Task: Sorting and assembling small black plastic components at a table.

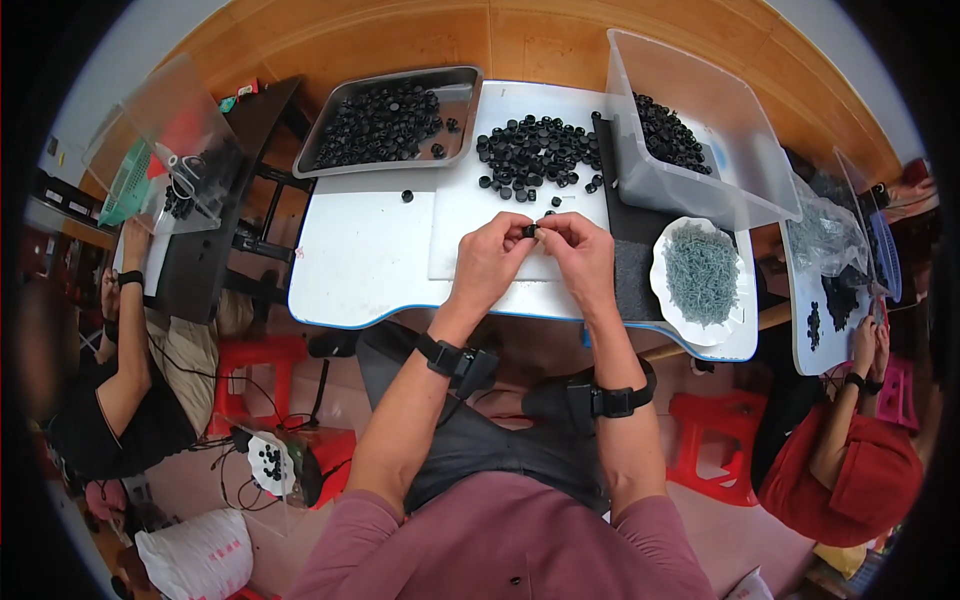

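Both my hands meet over the near part of the white board (450,235) on the table. Between their fingertips is a small black round cap-like part (529,231). My left hand (490,255) pinches it from the left, and my right hand (580,250) closes on it from the right. Just beyond my fingers lies a loose pile of the same black parts (535,150). A few single ones lie nearer, one of them close to my right fingertips. Exactly what my fingers do to the part is too small to make out.
A metal tray (468,95) of black parts stands back left. At the right are a clear plastic bin (690,195) with more parts and a white scalloped plate (660,290) heaped with grey-green screw-like pieces. Other people work at tables left and right; red stools stand below.
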The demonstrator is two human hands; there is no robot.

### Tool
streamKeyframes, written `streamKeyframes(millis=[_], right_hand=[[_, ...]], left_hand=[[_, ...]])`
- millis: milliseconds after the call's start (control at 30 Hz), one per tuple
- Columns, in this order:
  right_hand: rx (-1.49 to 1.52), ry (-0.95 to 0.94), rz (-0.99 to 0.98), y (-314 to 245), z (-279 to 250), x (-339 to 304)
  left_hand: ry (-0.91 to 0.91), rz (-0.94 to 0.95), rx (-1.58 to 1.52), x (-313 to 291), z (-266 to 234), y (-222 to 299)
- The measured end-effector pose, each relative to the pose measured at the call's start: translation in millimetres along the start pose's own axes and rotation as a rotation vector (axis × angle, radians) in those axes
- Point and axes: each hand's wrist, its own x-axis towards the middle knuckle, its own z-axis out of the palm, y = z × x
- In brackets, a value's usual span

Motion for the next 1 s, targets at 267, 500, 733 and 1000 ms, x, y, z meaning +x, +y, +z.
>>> streamKeyframes(millis=[267,500,733,1000], right_hand=[[-0.085,0.017,-0.059,1,1,0],[-0.149,0.018,-0.219,-2,1,-2],[-0.189,0.020,-0.291,0,3,-2],[-0.264,0.006,-0.364,-9,5,-5]], left_hand=[[0.023,0.006,0.017,-1,1,1],[0.033,-0.011,-0.012,1,2,-1],[-0.037,-0.131,-0.066,5,-4,-1],[-0.176,-0.286,-0.329,4,-16,-4]])
